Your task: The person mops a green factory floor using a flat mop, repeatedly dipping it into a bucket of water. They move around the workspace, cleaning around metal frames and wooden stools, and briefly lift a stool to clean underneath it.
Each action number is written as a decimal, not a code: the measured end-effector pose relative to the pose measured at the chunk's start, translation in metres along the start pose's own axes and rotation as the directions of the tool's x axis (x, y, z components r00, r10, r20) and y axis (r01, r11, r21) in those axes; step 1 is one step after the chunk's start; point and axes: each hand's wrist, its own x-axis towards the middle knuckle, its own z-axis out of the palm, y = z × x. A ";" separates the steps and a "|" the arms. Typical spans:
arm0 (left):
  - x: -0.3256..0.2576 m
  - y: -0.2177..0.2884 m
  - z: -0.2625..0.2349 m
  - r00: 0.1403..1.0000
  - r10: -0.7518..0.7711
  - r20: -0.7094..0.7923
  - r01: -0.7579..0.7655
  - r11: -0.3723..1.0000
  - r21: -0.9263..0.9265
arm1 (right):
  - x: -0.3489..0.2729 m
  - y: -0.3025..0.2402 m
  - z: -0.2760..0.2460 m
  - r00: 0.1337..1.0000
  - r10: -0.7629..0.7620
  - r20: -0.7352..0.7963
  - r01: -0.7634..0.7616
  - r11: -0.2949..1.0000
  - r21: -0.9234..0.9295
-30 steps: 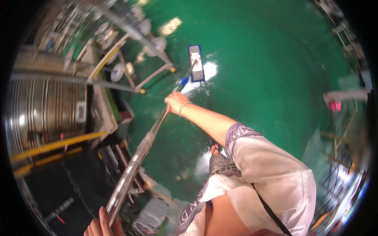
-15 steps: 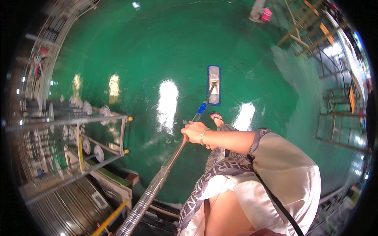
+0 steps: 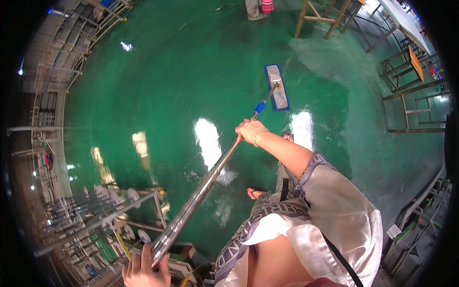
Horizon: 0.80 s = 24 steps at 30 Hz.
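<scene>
The right hand (image 3: 248,131) is closed around the mop pole (image 3: 205,184) halfway along; the left hand (image 3: 143,270) grips its upper end. The mop head (image 3: 277,87) lies flat on the green floor (image 3: 167,86), ahead of the feet. The floor near the feet shines wet; the paler patch at the far right looks not mopped yet.

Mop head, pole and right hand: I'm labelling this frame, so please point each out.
Mop head (image 3: 277,87), head view, middle of the grey pad.
Pole (image 3: 201,189), head view, mid-shaft.
Right hand (image 3: 248,131), head view, its back.
</scene>
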 end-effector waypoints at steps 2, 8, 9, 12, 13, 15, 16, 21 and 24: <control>0.054 0.045 -0.004 0.999 0.000 -0.047 0.000 1.000 0.006 | 0.029 0.063 -0.019 0.994 0.086 -0.065 -0.086 0.996 0.001; 0.205 0.167 -0.023 0.954 0.236 -0.184 -0.225 0.971 0.079 | 0.069 0.264 -0.053 0.860 0.401 -0.317 -0.327 0.908 0.262; 0.219 0.177 -0.035 0.950 0.256 -0.181 -0.242 0.966 0.095 | 0.068 0.283 -0.060 0.850 0.419 -0.319 -0.330 0.896 0.297; 0.246 0.182 -0.084 0.926 0.336 -0.170 -0.307 0.935 0.175 | 0.058 0.277 -0.098 0.855 0.375 -0.359 -0.272 0.912 0.306; 0.244 0.184 -0.103 0.937 0.319 -0.139 -0.293 0.939 0.179 | 0.053 0.270 -0.107 0.853 0.377 -0.360 -0.234 0.895 0.380; 0.252 0.185 -0.125 0.929 0.354 -0.112 -0.332 0.927 0.172 | 0.032 0.264 -0.114 0.779 0.446 -0.441 -0.264 0.871 0.415; 0.259 0.180 -0.132 0.916 0.388 -0.103 -0.367 0.914 0.172 | 0.020 0.262 -0.121 0.781 0.472 -0.409 -0.288 0.853 0.434; 0.290 0.152 -0.147 0.834 0.546 -0.078 -0.513 0.820 0.254 | -0.018 0.252 -0.112 0.729 0.519 -0.445 -0.379 0.849 0.369; 0.314 0.133 -0.147 0.780 0.623 -0.058 -0.588 0.761 0.272 | -0.041 0.235 -0.115 0.726 0.557 -0.403 -0.431 0.825 0.365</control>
